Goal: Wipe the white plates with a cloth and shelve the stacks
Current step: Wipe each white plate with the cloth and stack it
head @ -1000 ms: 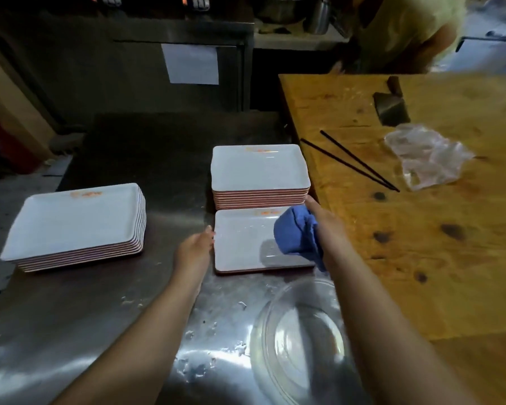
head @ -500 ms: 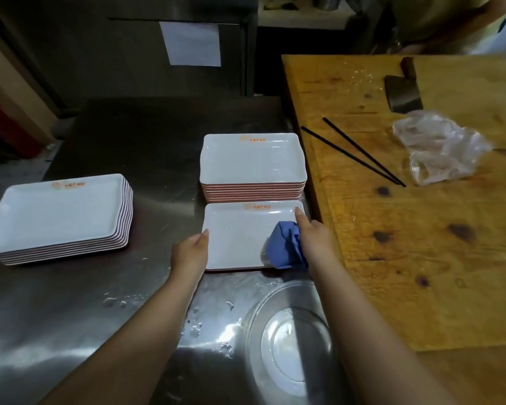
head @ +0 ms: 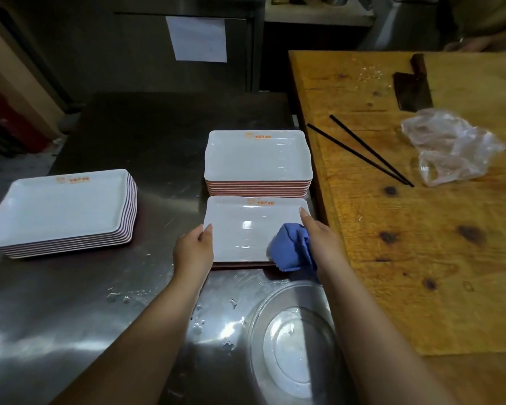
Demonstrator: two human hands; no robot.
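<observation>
Left hand (head: pixel 194 250) pinches near plate (head: pixel 240 229) at left edge. Right hand (head: pixel 322 239) holds blue cloth (head: pixel 289 249) on plate's right side, forefinger straight. Orange print on rim, unreadable.

On the desk (head: pixel 85 302) a plate (head: pixel 246 232) lies near the front, with what may be another under it. Just behind it stands a stack (head: pixel 257 162); a second stack (head: pixel 62 211) sits well apart to the left. The left hand (head: pixel 193 252) holds the plate's left edge; the right hand (head: pixel 322 241) is at its right edge, with the cloth (head: pixel 292 251) on the plate's front right corner. A bowl (head: pixel 292 346) sits before the plate. To the right lies a board (head: pixel 421 258) bearing chopsticks (head: pixel 362 152), a bag (head: pixel 450 147) right of them, and a cleaver (head: pixel 412 89) behind.
</observation>
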